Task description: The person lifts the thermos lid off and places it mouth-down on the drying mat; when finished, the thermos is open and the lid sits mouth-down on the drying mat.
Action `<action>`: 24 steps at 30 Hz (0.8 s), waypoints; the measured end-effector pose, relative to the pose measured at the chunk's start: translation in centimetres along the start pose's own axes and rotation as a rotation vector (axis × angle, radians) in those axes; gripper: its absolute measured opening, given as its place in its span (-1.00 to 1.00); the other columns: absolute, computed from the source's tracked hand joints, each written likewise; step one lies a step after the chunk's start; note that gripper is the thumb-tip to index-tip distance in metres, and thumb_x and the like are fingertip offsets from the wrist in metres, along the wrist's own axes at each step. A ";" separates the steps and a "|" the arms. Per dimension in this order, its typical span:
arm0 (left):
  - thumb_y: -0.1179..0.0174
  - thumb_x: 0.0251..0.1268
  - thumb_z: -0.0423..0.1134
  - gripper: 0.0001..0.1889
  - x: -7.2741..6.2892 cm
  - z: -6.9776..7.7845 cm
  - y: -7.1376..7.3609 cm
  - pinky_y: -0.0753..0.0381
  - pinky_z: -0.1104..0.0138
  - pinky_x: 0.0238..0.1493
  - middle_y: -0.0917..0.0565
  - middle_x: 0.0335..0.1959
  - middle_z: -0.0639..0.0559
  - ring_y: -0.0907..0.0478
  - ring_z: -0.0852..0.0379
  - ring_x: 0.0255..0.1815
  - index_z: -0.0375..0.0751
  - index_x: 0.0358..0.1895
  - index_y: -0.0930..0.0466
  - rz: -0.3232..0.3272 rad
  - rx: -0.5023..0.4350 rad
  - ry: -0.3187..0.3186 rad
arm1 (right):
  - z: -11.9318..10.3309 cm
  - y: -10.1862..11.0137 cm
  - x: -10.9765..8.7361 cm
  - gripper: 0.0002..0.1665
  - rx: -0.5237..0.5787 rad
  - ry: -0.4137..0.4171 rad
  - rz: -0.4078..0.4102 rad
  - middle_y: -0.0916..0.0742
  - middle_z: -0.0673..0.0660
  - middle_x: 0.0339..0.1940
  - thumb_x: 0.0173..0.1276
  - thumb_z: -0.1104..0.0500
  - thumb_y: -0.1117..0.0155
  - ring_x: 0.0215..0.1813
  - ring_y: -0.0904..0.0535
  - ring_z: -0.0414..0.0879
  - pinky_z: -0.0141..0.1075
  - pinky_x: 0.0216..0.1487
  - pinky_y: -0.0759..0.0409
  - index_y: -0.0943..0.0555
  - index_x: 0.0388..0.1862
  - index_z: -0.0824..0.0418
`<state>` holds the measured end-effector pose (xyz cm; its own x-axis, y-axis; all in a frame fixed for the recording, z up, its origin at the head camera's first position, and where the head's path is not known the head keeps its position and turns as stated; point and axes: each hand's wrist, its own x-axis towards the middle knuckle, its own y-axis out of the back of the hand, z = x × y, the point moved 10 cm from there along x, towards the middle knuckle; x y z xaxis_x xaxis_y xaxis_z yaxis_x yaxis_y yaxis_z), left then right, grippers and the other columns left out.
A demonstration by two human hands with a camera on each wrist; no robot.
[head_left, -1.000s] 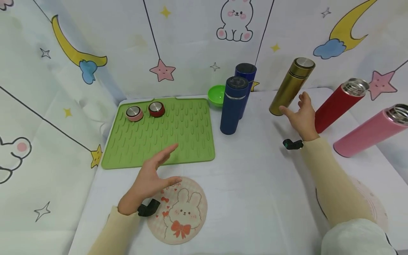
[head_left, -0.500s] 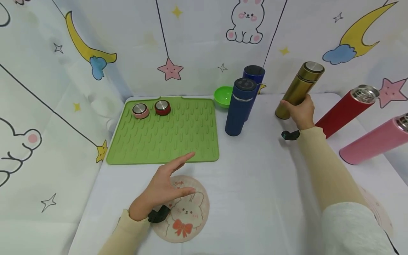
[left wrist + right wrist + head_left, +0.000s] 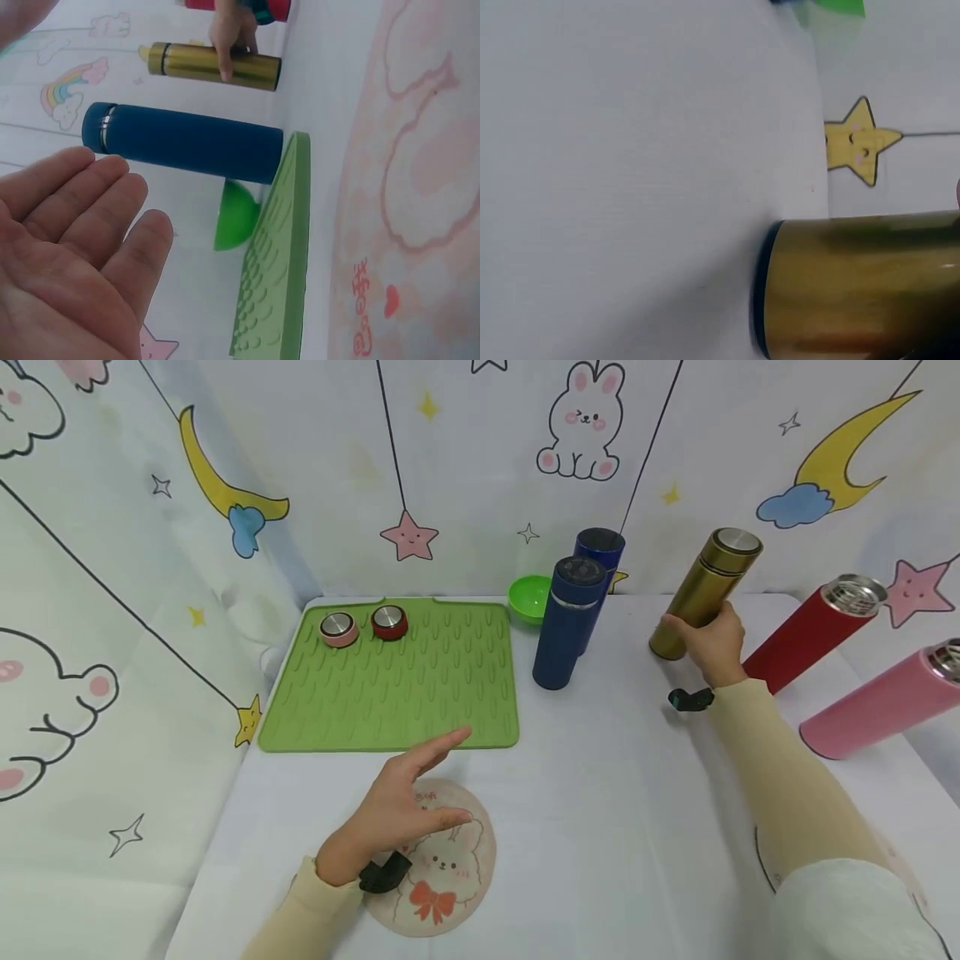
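At the back right of the table, my right hand [image 3: 712, 642] grips a gold thermos [image 3: 702, 595] around its lower body; its lid is on. In the right wrist view the gold thermos [image 3: 862, 289] shows its dark base at the white tabletop. My left hand [image 3: 397, 810] hovers over a round bunny placemat [image 3: 442, 893], fingers straight, thumb spread apart, nothing held. The left wrist view shows the left palm [image 3: 67, 255] facing up close to the camera. Beside the right forearm stand a red thermos [image 3: 813, 627] and a pink thermos [image 3: 877, 706], both without lids.
A navy thermos [image 3: 562, 635] stands before a second blue thermos [image 3: 603, 547], near a green bowl [image 3: 528, 600]. On the green mat [image 3: 390, 702] lie a pink lid [image 3: 339, 629] and a red lid [image 3: 389, 622]. A printed curtain [image 3: 480, 460] hangs behind the table.
My right hand has moved from beside the gold thermos to gripping it. My left hand has shifted slightly right, still spread. The head view has tilted a little.
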<state>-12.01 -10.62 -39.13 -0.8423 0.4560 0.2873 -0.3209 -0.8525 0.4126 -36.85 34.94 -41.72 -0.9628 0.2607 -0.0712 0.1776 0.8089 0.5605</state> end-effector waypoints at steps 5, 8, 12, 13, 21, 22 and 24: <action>-0.61 0.08 -0.26 -0.04 0.2 0.5 -0.9 -0.43 0.24 0.58 -0.43 0.57 -0.11 -0.36 0.07 0.60 -0.10 0.58 -0.31 -0.027 -0.021 -0.014 | 0.0 0.8 -3.7 0.16 -0.059 0.094 0.001 -0.39 0.29 0.62 0.32 -0.32 -0.41 0.58 -0.37 0.25 0.22 0.59 -0.35 -0.11 0.66 0.18; -0.61 0.08 -0.27 -0.04 0.5 1.1 -1.3 -0.44 0.23 0.57 -0.43 0.57 -0.10 -0.37 0.07 0.60 -0.11 0.58 -0.31 -0.043 -0.033 -0.030 | -0.9 1.2 -6.4 0.12 -0.107 0.161 -0.011 -0.46 0.30 0.56 0.31 -0.29 -0.45 0.51 -0.44 0.25 0.21 0.54 -0.44 -0.19 0.62 0.21; -0.60 0.08 -0.30 -0.05 1.0 2.1 -1.9 -0.43 0.23 0.57 -0.43 0.57 -0.09 -0.36 0.04 0.60 -0.12 0.58 -0.31 -0.066 -0.068 -0.059 | -2.0 1.0 -10.5 0.00 -0.166 0.246 -0.036 -0.56 0.32 0.44 0.31 -0.23 -0.49 0.30 -0.52 0.21 0.01 0.25 -0.58 -0.31 0.52 0.23; -0.60 0.08 -0.30 -0.05 1.2 2.4 -2.1 -0.43 0.23 0.58 -0.43 0.57 -0.08 -0.37 0.04 0.60 -0.12 0.58 -0.31 -0.074 -0.079 -0.063 | -2.3 0.9 -11.6 -0.04 -0.174 0.268 -0.040 -0.58 0.31 0.42 0.30 -0.20 -0.51 0.26 -0.52 0.20 0.00 0.18 -0.57 -0.34 0.50 0.22; -0.63 0.03 -0.28 0.01 2.7 5.7 -3.7 -0.45 0.18 0.57 -0.40 0.59 -0.02 -0.40 0.01 0.57 -0.12 0.60 -0.28 -0.161 -0.127 -0.166 | -6.2 -2.7 -20.0 -0.09 -0.070 0.537 -0.158 -0.70 0.11 0.26 0.03 0.22 -0.73 0.30 -0.55 -0.23 -0.15 0.23 -0.66 -0.49 0.36 0.15; -0.64 0.01 -0.28 0.02 3.0 6.3 -3.7 -0.46 0.16 0.56 -0.40 0.59 -0.06 -0.41 -0.03 0.56 -0.17 0.60 -0.27 -0.166 -0.121 -0.204 | -6.8 -3.3 -20.8 -0.07 -0.028 0.578 -0.179 -0.72 0.07 0.23 -0.03 0.28 -0.75 0.28 -0.56 -0.30 -0.27 0.24 -0.62 -0.50 0.34 0.14; -0.65 -0.02 -0.29 0.04 3.6 7.7 -3.8 -0.48 0.14 0.54 -0.40 0.58 -0.12 -0.42 -0.06 0.56 -0.25 0.59 -0.26 -0.174 -0.109 -0.278 | -7.8 -4.6 -22.5 0.01 0.057 0.650 -0.243 -0.75 0.00 0.19 -0.14 0.34 -0.78 0.29 -0.56 -0.37 -0.48 0.29 -0.50 -0.51 0.34 0.11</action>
<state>-10.48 -3.81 -32.99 -0.6255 0.6362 0.4517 -0.5061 -0.7714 0.3857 -17.58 21.22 -36.26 -0.9003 -0.2852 0.3288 -0.0651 0.8352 0.5461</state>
